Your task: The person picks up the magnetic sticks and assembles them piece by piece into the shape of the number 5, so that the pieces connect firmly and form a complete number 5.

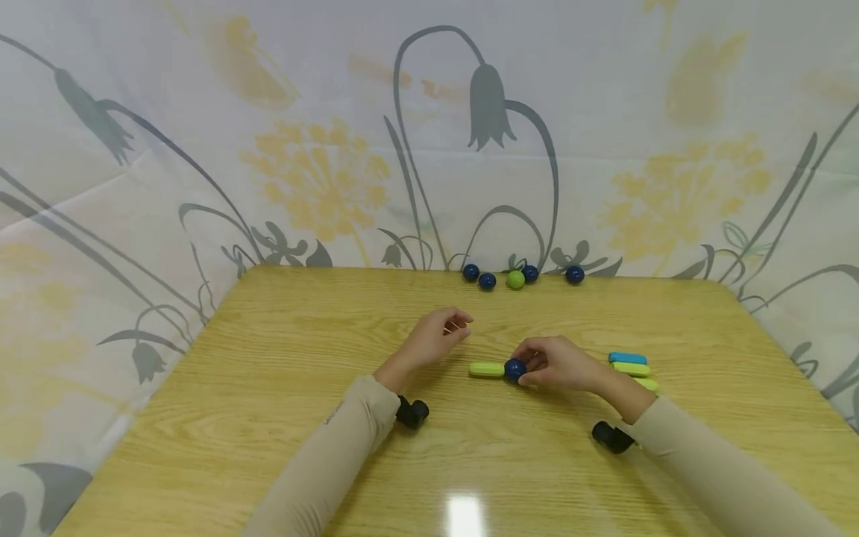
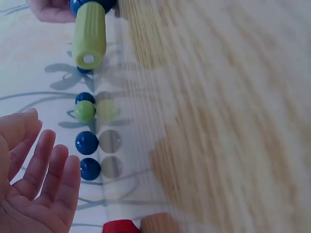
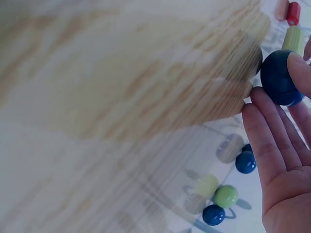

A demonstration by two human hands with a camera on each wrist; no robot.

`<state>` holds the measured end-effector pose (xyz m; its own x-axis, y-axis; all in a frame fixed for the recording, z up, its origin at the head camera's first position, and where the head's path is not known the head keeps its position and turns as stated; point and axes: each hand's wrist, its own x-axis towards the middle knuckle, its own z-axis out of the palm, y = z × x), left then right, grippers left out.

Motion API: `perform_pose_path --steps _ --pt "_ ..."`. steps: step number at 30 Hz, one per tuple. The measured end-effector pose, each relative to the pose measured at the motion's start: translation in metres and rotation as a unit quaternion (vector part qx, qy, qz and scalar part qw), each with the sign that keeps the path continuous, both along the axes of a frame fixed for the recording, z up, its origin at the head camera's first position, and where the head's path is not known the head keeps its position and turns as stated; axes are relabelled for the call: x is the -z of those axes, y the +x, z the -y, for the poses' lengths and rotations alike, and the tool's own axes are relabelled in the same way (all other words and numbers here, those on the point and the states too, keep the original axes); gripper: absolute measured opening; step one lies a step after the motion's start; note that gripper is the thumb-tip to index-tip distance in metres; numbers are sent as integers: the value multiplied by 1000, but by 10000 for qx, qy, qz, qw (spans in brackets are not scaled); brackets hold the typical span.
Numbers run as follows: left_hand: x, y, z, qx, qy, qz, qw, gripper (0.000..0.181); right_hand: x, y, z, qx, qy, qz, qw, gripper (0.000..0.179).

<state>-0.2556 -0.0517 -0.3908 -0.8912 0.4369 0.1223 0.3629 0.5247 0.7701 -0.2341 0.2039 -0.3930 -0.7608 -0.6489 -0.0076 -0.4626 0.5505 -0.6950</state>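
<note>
My right hand [image 1: 553, 363] pinches a dark blue ball [image 1: 514, 370] between thumb and fingers, low over the wooden table. A ribbed yellow-green rod [image 1: 486, 370] extends left from this ball, lined up end-on against it. In the left wrist view the rod [image 2: 90, 39] shows a small hole in its free end. My left hand [image 1: 432, 338] hovers to the left of the rod, its fingers loosely bent around nothing. In the right wrist view the thumb lies over the ball [image 3: 279, 77], with fingertips beneath it.
Along the table's back edge sit several dark blue balls [image 1: 487, 281] and a green ball [image 1: 515, 280]. Beside my right forearm lie a blue rod [image 1: 627, 358] and yellow-green rods [image 1: 631, 369]. A red piece [image 2: 120, 226] appears at the bottom of the left wrist view.
</note>
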Motion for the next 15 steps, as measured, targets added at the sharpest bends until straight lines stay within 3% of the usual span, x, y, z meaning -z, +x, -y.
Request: perform_pose_path --steps 15 --pt "1 -19 -5 -477 314 -219 9981 28 1 0 -3 36 -32 -14 10000 31"
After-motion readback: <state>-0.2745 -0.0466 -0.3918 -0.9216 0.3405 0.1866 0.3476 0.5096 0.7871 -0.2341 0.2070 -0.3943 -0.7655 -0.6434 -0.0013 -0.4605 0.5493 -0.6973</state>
